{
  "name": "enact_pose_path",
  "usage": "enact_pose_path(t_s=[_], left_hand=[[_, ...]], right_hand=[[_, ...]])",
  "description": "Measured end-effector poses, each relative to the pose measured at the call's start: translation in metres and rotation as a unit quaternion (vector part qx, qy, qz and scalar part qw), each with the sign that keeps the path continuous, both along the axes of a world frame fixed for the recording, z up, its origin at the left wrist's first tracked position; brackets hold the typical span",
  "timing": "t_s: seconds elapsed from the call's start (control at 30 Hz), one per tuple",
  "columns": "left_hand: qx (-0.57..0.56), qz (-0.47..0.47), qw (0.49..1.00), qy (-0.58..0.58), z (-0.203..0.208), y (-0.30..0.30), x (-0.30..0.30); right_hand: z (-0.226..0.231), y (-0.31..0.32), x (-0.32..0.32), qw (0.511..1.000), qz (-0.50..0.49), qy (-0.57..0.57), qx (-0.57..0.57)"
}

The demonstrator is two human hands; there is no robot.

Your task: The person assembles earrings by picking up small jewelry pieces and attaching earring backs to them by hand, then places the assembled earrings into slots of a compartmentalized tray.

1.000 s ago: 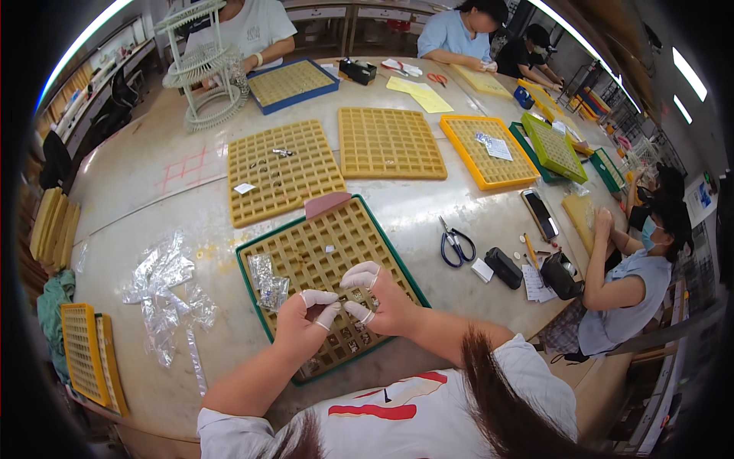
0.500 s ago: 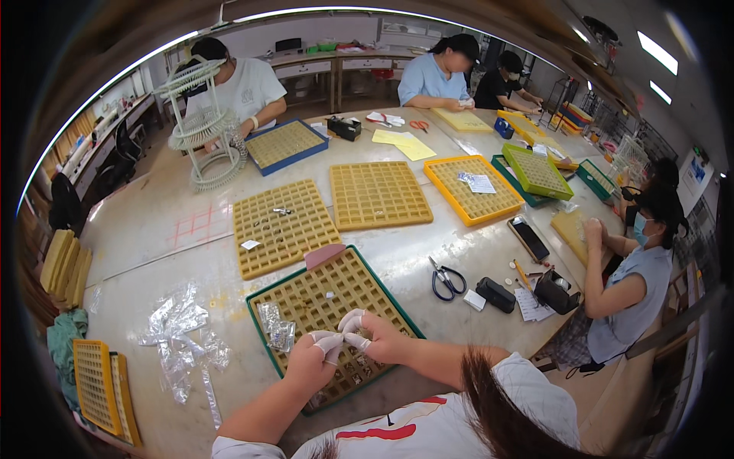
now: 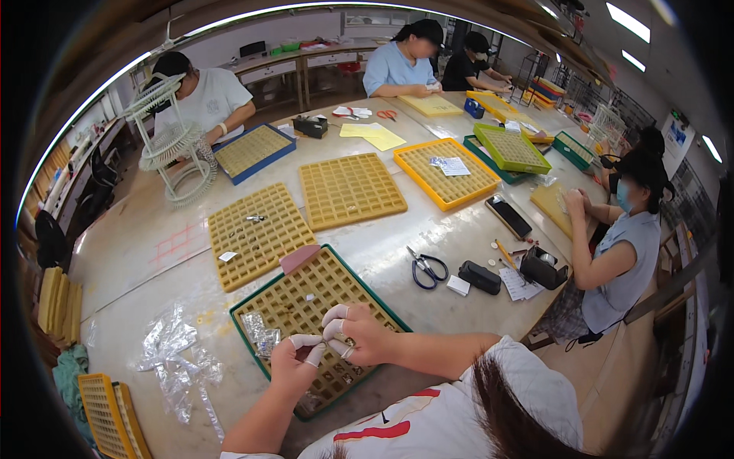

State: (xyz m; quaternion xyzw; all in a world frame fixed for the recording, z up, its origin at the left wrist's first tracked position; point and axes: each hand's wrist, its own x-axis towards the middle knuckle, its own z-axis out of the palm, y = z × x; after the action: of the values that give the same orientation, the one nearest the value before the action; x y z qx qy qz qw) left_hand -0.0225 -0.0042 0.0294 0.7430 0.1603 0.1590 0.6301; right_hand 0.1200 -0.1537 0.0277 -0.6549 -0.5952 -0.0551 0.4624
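Observation:
White finger cots cover several fingertips of both my hands. My left hand (image 3: pixel 295 362) is closed in a pinch, its fingertips close to those of my right hand (image 3: pixel 359 336), which also pinches. Whatever lies between them is too small to make out. Both are over a yellowish tray of small square compartments (image 3: pixel 284 301) set in a green frame (image 3: pixel 368 288). Small shiny pieces lie in compartments below my right hand. Clear plastic bags (image 3: pixel 261 335) rest on the tray beside my left hand. A small white piece (image 3: pixel 310 297) and a pink flat piece (image 3: pixel 299 258) are farther up.
Beyond lie two bare compartment trays (image 3: pixel 256 229) (image 3: pixel 352 190) and an orange-framed one (image 3: pixel 446 174). Cutters (image 3: pixel 426 269), a black case (image 3: pixel 479 277) and a phone (image 3: pixel 508 217) are to the right. Crumpled clear bags (image 3: pixel 170 358) lie left. Several people sit around the table.
The view has swung a little, so the table's things sit farther left. My right hand's fingers have spread slightly; both hands stay close together over the tray.

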Motion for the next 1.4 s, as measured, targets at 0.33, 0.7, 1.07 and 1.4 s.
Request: enact_pose_path(t_s=[0.33,0.7,1.07,1.4], left_hand=[[0.348,0.001,0.93,-0.12,0.006,-0.001,0.002],[0.332,-0.065,0.93,-0.141,0.013,0.006,0.004],[0.014,-0.004,1.0,0.022,0.007,0.001,-0.01],[0.345,-0.046,0.922,-0.166,0.014,0.001,0.01]], right_hand=[[-0.008,0.002,0.003,0.912,0.105,0.378,-0.119],[-0.007,0.0,0.006,0.97,0.095,0.217,-0.058],[0.005,0.005,0.003,0.992,0.078,0.101,0.006],[-0.015,-0.002,0.005,0.855,0.135,0.498,-0.053]])
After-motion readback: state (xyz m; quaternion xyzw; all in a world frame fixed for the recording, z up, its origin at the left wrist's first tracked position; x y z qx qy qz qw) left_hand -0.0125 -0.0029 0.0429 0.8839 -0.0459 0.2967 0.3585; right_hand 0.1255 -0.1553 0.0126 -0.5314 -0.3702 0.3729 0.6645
